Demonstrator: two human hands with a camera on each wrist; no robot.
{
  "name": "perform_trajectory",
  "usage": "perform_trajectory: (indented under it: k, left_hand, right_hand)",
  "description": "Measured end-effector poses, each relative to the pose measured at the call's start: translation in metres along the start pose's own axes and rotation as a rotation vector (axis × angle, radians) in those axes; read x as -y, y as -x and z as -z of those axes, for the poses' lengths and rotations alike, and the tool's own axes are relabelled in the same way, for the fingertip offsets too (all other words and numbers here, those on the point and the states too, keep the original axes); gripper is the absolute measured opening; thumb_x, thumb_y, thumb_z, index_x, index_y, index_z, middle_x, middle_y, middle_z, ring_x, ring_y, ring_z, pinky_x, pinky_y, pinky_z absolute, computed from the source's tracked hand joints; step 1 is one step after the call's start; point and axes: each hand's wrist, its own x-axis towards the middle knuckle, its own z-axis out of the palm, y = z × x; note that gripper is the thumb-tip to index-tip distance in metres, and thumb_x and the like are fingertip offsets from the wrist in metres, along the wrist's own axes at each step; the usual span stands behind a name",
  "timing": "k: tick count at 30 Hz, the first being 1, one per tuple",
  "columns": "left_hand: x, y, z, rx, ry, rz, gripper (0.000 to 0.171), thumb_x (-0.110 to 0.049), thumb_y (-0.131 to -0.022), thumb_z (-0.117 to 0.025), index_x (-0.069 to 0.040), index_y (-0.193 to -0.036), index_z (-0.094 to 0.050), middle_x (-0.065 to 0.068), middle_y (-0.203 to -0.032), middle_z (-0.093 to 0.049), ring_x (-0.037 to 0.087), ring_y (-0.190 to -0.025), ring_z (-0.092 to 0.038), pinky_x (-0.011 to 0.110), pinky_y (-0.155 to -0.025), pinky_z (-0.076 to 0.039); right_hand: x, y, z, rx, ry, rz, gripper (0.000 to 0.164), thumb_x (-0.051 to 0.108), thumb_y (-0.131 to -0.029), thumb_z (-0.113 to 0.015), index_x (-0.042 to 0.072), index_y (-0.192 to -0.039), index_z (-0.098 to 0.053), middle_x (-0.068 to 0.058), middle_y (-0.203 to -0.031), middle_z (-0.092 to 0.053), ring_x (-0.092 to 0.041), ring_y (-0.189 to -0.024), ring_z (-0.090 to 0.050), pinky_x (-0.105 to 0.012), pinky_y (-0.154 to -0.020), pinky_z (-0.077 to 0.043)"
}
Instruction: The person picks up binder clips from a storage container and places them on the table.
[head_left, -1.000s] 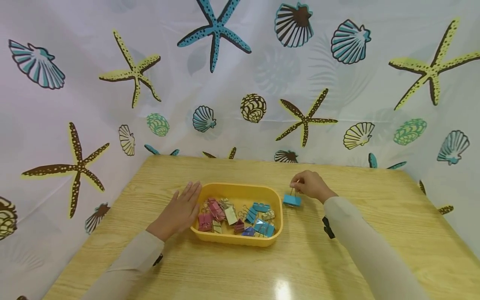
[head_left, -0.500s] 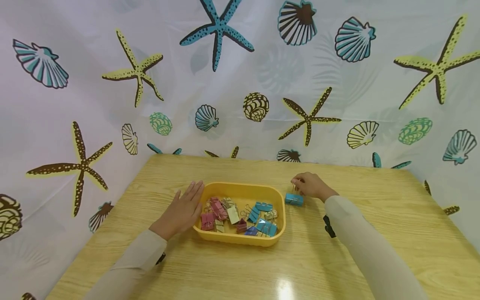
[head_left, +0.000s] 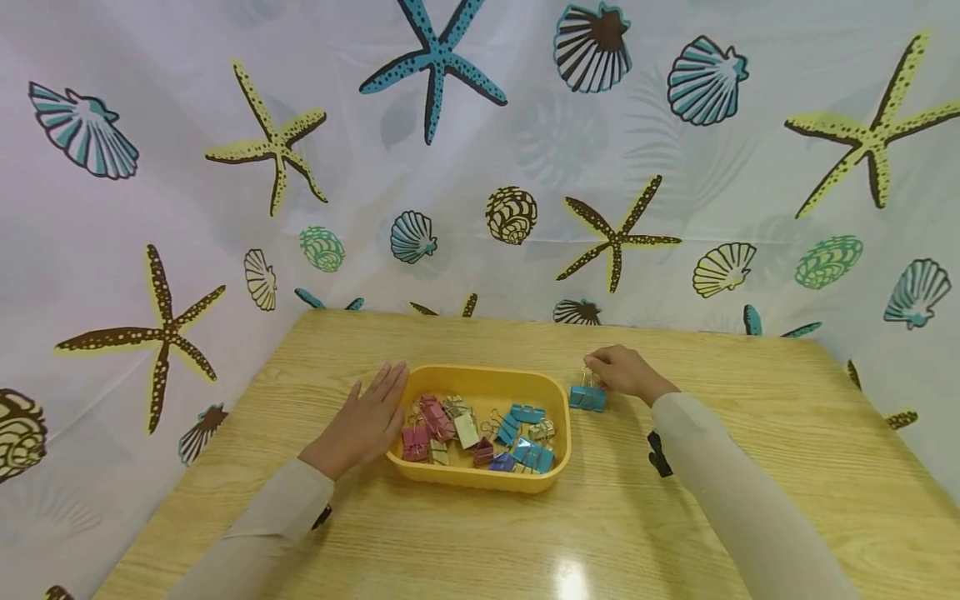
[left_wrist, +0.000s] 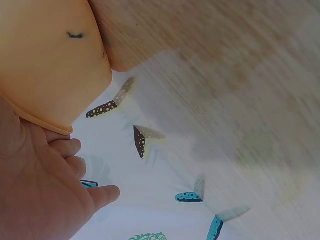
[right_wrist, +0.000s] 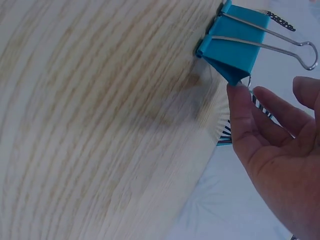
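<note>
Blue binder clip (head_left: 587,398), one, in clamped right grip (head_left: 628,372); left grip (head_left: 362,425) straight-fingered; one tray (head_left: 472,477)

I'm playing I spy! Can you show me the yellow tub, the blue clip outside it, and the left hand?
Yellow tub (head_left: 480,481): head view, on its near side.
Blue clip (right_wrist: 236,50): right wrist view, on its flat face.
Left hand (head_left: 363,423): head view, on its back.
</note>
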Motion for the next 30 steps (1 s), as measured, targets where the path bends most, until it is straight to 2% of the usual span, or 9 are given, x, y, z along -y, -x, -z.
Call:
perform_trajectory:
  k: [4,7,12,14,17,21,24,30]
  left_hand:
    - [-0.001,0.0,0.001,0.005,0.013,0.006,0.058,-0.027,-0.104,-0.033,-0.001,-0.153,-0.016,0.013,-0.16,-0.015,0.032,-0.147,-0.011,0.064,-0.112,-0.013]
    - [-0.001,0.0,0.001,0.011,0.017,0.008,0.058,-0.027,-0.104,-0.033,-0.001,-0.153,-0.016,0.012,-0.16,-0.014,0.032,-0.147,-0.011,0.064,-0.112,-0.012]
    - [-0.001,0.0,0.001,0.006,0.007,0.005,0.058,-0.027,-0.104,-0.033,-0.001,-0.153,-0.016,0.013,-0.16,-0.015,0.032,-0.147,-0.011,0.064,-0.112,-0.012]
    - [-0.001,0.0,0.0,0.001,0.007,0.005,0.058,-0.027,-0.104,-0.033,-0.001,-0.153,-0.016,0.013,-0.159,-0.015,0.032,-0.147,-0.012,0.064,-0.112,-0.012]
    - [-0.001,0.0,0.0,-0.003,0.006,0.006,0.058,-0.027,-0.104,-0.033,-0.001,-0.153,-0.016,0.013,-0.159,-0.015,0.032,-0.147,-0.012,0.064,-0.112,-0.012]
    - [0.0,0.0,-0.001,-0.006,0.002,0.005,0.058,-0.028,-0.105,-0.033,-0.001,-0.153,-0.015,0.013,-0.16,-0.014,0.032,-0.147,-0.011,0.064,-0.112,-0.012]
    - [0.001,0.0,-0.001,-0.011,0.007,0.003,0.058,-0.027,-0.105,-0.034,-0.001,-0.153,-0.015,0.013,-0.159,-0.015,0.032,-0.147,-0.011,0.064,-0.112,-0.013]
    - [0.001,0.0,-0.002,-0.018,0.01,-0.001,0.058,-0.027,-0.105,-0.034,-0.001,-0.153,-0.016,0.013,-0.159,-0.015,0.032,-0.147,-0.011,0.065,-0.111,-0.013]
  right_hand:
    - [-0.002,0.001,-0.001,-0.005,0.002,-0.01,0.044,0.024,-0.104,-0.039,-0.011,-0.124,-0.057,-0.026,-0.107,-0.063,-0.03,-0.086,-0.066,-0.044,-0.08,-0.054]
    - [-0.002,0.001,-0.003,-0.003,-0.011,-0.007,0.044,0.024,-0.105,-0.037,-0.01,-0.122,-0.058,-0.025,-0.105,-0.064,-0.031,-0.088,-0.066,-0.044,-0.081,-0.054]
    - [0.001,0.002,-0.002,-0.021,-0.002,0.045,0.045,0.023,-0.105,-0.036,-0.011,-0.127,-0.056,-0.029,-0.12,-0.06,-0.034,-0.094,-0.065,-0.045,-0.083,-0.054]
    - [0.004,0.003,-0.001,-0.041,0.019,0.065,0.045,0.027,-0.105,-0.04,-0.009,-0.126,-0.057,-0.027,-0.122,-0.06,-0.037,-0.1,-0.063,-0.047,-0.085,-0.053]
    - [0.007,0.005,0.003,-0.067,0.055,0.086,0.043,0.032,-0.101,-0.05,-0.004,-0.122,-0.063,-0.022,-0.117,-0.064,-0.036,-0.103,-0.061,-0.048,-0.085,-0.052]
    - [0.012,0.008,0.008,-0.075,0.082,0.118,0.029,0.026,-0.095,-0.062,0.001,-0.107,-0.07,-0.013,-0.102,-0.069,-0.027,-0.091,-0.062,-0.042,-0.076,-0.053]
    - [0.016,0.01,0.009,-0.076,0.09,0.142,0.018,0.017,-0.092,-0.065,0.001,-0.098,-0.072,-0.009,-0.091,-0.07,-0.022,-0.081,-0.061,-0.037,-0.07,-0.053]
    - [0.019,0.012,0.008,-0.095,0.097,0.152,0.014,0.01,-0.091,-0.066,-0.002,-0.093,-0.073,-0.008,-0.084,-0.07,-0.019,-0.073,-0.061,-0.037,-0.067,-0.053]
